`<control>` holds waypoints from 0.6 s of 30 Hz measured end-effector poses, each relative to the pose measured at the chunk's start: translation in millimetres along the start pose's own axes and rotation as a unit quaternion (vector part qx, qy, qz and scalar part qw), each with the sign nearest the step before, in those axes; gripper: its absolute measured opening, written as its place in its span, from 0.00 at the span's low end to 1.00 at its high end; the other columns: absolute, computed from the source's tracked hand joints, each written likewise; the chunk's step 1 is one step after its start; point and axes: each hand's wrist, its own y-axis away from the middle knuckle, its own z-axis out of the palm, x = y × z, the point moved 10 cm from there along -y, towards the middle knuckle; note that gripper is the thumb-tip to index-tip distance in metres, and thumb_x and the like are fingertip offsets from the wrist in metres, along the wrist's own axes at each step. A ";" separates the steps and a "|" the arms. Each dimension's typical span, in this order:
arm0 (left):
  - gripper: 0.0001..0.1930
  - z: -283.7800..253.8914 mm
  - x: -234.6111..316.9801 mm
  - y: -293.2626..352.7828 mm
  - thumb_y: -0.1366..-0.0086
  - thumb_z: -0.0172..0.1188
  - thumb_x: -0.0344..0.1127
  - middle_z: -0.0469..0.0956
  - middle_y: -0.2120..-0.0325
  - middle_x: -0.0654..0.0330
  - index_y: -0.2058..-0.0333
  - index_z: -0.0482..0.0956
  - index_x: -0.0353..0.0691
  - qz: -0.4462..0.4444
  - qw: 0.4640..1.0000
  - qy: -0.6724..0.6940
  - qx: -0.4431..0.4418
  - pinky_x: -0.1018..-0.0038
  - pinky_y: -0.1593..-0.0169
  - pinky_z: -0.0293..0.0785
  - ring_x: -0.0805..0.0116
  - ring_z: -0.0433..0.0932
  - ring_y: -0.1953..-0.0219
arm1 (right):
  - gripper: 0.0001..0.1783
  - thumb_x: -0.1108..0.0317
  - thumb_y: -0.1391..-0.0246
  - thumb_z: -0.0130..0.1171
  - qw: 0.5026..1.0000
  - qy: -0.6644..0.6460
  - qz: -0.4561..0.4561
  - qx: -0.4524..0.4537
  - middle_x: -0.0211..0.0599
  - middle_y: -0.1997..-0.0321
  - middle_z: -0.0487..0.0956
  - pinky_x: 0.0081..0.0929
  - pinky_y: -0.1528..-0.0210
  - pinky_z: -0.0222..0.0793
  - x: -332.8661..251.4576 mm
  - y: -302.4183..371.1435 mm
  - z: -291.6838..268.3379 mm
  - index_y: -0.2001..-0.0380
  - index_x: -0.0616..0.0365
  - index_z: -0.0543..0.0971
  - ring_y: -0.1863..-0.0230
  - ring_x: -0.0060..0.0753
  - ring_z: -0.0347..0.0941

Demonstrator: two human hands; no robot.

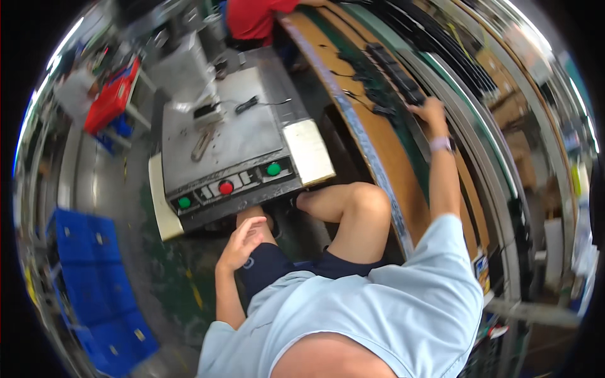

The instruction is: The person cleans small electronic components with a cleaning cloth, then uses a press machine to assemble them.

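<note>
My right arm reaches out over the long bench at the right. At its end, my right hand (432, 114) closes with thumb and fingers on the near end of a row of black rectangular blocks (397, 74). My left hand (242, 244) hovers over my left thigh, empty, its fingers stretched out. Ahead of it stands a bench machine with a grey metal top (242, 135), two green buttons (273, 169) and a red button (225, 188). A black cable with a plug (249, 105) and a worn metal tool (202, 143) lie on that top.
Black corded pieces (380, 101) lie along the brown bench surface (362, 120). A person in a red top (252, 19) works at the far end. Blue bins (101, 283) stand at the left, a red tray (113, 104) farther back. Metal rails (485, 142) run along the right.
</note>
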 end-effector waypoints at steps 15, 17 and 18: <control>0.21 -46.0 252.3 3.3 0.44 0.59 0.26 0.71 0.50 0.57 0.50 0.72 0.36 0.463 0.840 0.051 0.279 0.72 0.49 0.66 0.64 0.71 0.55 | 0.37 0.80 0.72 0.57 0.648 -0.474 -0.595 -0.040 0.43 0.48 0.68 0.21 0.60 0.70 -328.7 357.1 -192.5 0.49 0.56 0.65 0.57 0.32 0.69; 0.21 -44.7 251.7 12.2 0.45 0.60 0.27 0.71 0.51 0.57 0.51 0.73 0.37 0.452 0.849 -0.007 0.275 0.72 0.49 0.66 0.64 0.71 0.55 | 0.36 0.80 0.72 0.60 0.650 -0.470 -0.594 -0.062 0.43 0.49 0.69 0.21 0.60 0.71 -338.1 371.7 -180.8 0.51 0.57 0.66 0.58 0.31 0.70; 0.21 -41.9 250.7 15.2 0.46 0.62 0.27 0.71 0.52 0.57 0.51 0.73 0.37 0.442 0.854 -0.066 0.266 0.72 0.50 0.66 0.64 0.71 0.56 | 0.35 0.79 0.72 0.62 0.653 -0.466 -0.592 -0.078 0.42 0.51 0.70 0.20 0.60 0.71 -343.8 377.5 -173.1 0.52 0.57 0.67 0.59 0.31 0.70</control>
